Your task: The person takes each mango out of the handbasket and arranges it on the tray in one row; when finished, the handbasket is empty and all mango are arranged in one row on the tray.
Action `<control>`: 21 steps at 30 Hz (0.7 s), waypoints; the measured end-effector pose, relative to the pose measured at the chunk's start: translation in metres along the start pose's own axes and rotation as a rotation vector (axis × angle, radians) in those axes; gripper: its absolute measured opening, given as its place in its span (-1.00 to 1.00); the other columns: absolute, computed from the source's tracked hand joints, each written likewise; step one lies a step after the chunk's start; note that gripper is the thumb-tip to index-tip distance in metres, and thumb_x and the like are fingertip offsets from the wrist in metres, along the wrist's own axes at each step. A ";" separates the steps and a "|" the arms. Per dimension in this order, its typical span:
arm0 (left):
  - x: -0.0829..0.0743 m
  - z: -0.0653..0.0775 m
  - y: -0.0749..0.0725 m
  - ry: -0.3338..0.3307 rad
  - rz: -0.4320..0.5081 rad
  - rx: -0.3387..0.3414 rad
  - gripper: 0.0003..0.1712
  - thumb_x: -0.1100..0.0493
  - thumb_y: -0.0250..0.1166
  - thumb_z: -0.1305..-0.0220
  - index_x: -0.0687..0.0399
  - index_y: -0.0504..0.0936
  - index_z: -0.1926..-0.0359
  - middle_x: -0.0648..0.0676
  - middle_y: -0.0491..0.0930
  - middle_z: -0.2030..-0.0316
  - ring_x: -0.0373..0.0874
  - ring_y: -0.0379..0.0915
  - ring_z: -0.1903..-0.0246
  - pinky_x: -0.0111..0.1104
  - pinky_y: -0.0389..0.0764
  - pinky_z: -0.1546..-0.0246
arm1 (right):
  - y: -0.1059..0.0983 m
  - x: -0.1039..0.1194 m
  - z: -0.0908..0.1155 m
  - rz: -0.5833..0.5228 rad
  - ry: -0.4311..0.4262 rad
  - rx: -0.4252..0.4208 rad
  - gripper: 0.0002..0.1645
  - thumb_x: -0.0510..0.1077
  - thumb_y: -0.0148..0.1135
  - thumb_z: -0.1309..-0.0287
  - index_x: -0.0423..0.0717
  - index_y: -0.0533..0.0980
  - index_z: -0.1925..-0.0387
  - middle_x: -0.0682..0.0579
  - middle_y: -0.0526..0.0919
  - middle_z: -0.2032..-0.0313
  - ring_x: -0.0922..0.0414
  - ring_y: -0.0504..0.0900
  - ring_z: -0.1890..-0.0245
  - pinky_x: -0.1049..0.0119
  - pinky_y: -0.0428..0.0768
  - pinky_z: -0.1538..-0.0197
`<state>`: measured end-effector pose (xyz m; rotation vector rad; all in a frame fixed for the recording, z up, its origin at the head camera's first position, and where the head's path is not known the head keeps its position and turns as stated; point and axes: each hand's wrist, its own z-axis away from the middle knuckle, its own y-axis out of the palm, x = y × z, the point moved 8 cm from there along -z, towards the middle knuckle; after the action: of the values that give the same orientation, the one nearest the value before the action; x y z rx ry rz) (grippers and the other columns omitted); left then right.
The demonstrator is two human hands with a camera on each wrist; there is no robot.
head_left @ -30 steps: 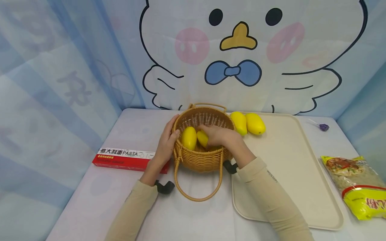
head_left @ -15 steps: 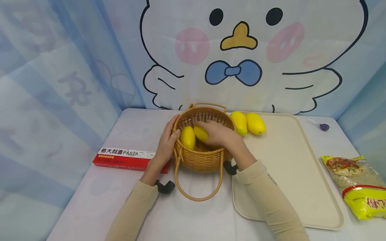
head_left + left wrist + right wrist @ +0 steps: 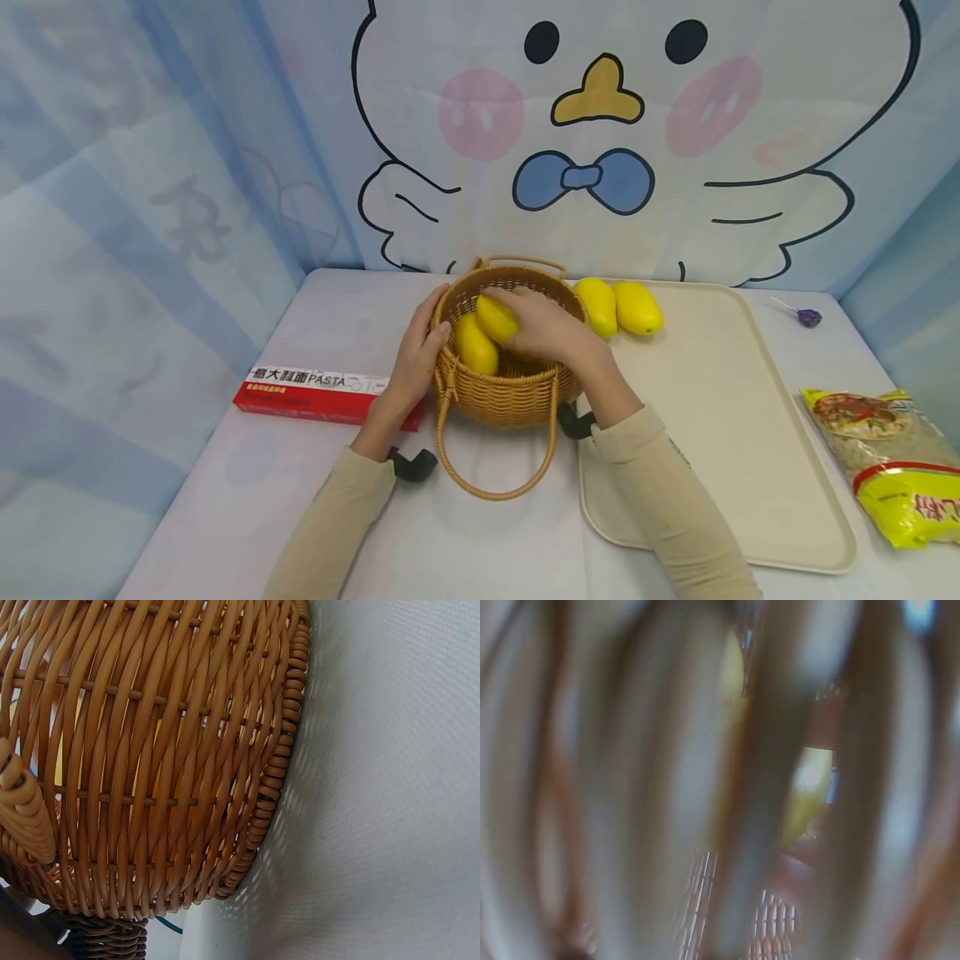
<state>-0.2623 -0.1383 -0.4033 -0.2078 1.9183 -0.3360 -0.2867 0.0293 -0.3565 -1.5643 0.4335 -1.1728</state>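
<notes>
Your left hand [image 3: 415,354] lies against the left outer wall of the wicker basket [image 3: 495,404], its thumb tip by the rim. Your right hand [image 3: 542,329] comes over the basket's right rim and reaches inside, where it grips a yellow fruit [image 3: 497,317]; your hands are apart, with the basket's opening between them. That held fruit is within the basket's mouth, tilted, above a loose fruit [image 3: 476,348] that lies in the basket toward its left side. They overlap as you look down, but you cannot tell whether they touch.

The basket's front handle [image 3: 495,497] hangs down toward you, and its rear handle [image 3: 522,259] stands at the back rim. Just right of the basket you have 2 more yellow fruits: a near fruit [image 3: 597,307] beside its rim and a far fruit [image 3: 638,308] next to that, at the back of a cream tray [image 3: 727,442]. The tray stretches right of the basket. Well to the basket's right are a purple lollipop [image 3: 808,317] and a yellow-printed bag [image 3: 885,471]. A red and white pasta box [image 3: 307,397] lies left of the basket, partly hidden by your left wrist.
</notes>
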 end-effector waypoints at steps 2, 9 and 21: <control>-0.001 0.000 0.000 0.004 -0.002 -0.002 -0.36 -0.03 -0.09 -0.47 -0.39 0.08 -0.53 -0.14 0.12 -0.51 -0.13 0.08 -0.49 -0.06 0.14 -0.52 | -0.002 0.000 0.000 -0.010 -0.008 -0.015 -0.06 -0.20 0.27 -0.16 0.28 0.14 -0.52 0.03 0.28 -0.48 -0.13 0.11 -0.53 -0.15 0.22 -0.49; -0.001 0.000 0.000 0.000 0.004 0.001 -0.36 -0.01 -0.11 -0.48 -0.39 0.07 -0.53 -0.13 0.11 -0.52 -0.13 0.07 -0.49 -0.07 0.14 -0.52 | -0.013 0.004 0.004 -0.129 -0.067 -0.115 -0.02 -0.18 0.37 -0.07 0.31 0.19 -0.49 0.04 0.39 -0.38 0.05 0.41 -0.29 0.04 0.47 -0.33; -0.001 0.000 0.000 -0.016 -0.002 0.002 -0.36 -0.05 -0.10 -0.47 -0.42 0.07 -0.52 -0.15 0.11 -0.51 -0.12 0.06 -0.49 -0.03 0.13 -0.52 | -0.027 0.002 0.009 -0.254 -0.106 -0.242 -0.02 -0.15 0.42 -0.06 0.29 0.22 -0.48 0.16 0.36 -0.42 0.09 0.40 -0.36 0.07 0.41 -0.40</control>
<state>-0.2618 -0.1378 -0.4028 -0.2105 1.9020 -0.3370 -0.2858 0.0418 -0.3311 -1.9260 0.3223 -1.2570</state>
